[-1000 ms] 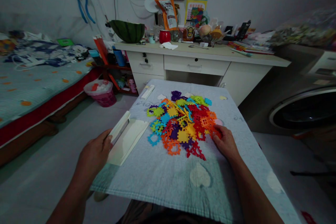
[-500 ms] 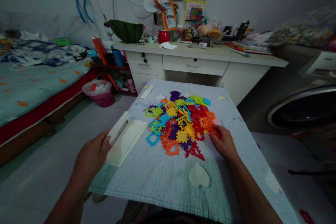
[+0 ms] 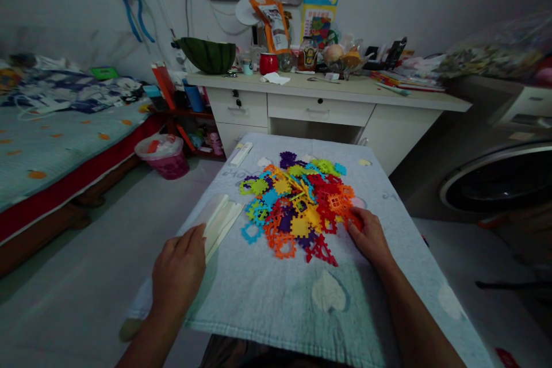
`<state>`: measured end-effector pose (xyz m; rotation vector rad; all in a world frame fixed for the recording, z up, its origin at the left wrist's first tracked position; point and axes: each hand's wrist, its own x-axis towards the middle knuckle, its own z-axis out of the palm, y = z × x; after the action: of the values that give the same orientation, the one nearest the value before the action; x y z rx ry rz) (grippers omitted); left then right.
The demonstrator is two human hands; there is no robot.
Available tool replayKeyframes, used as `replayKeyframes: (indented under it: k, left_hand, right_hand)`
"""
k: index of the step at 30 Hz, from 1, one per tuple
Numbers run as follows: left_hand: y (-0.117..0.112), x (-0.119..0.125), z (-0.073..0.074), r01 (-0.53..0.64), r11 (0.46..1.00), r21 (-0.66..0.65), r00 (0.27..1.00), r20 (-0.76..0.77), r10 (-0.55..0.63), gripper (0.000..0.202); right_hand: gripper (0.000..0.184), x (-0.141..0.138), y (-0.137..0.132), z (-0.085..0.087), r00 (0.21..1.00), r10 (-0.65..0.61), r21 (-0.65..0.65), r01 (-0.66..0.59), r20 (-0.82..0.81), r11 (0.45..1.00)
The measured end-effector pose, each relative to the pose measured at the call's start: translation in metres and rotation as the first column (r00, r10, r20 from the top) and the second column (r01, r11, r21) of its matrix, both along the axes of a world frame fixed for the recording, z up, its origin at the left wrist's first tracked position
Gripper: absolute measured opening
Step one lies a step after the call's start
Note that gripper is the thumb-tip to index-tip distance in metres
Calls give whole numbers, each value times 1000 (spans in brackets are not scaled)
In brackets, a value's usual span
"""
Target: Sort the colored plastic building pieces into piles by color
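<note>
Interlocking plastic building pieces (image 3: 299, 225) in red, orange, yellow, green, blue and purple lie in a loose heap mid-table. At the heap's right edge my right hand (image 3: 368, 236) rests with curled fingers, thumb and fingertips closed on an orange building piece (image 3: 356, 221). My left hand (image 3: 181, 267) is at the table's left side, fingers together on the near end of a white folded sheet (image 3: 222, 221), which lies nearly flat. The hand covers part of the sheet, and the thumb is hidden.
A cloth (image 3: 267, 293) with pale hearts covers the table, and a slim white strip-shaped object (image 3: 241, 154) lies at its far left corner. Beyond stands a white desk (image 3: 241, 83) bearing a watermelon half (image 3: 207, 56). A pink bin (image 3: 166, 164) stands left, a washing machine (image 3: 487, 138) right.
My left hand has moved right and towards me over the table edge. The raised flap of the white folded sheet has come down. My right hand has hardly moved.
</note>
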<state>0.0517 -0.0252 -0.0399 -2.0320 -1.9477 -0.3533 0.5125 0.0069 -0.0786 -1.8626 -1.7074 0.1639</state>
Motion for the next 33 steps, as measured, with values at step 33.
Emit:
replayKeyframes:
  k: [33]
  left_hand:
    - [58,100,-40,385,894,-231,855,454,-251,108]
  right_hand:
    - [72,-38,15,-6,997,-6,-4,7,83,1000]
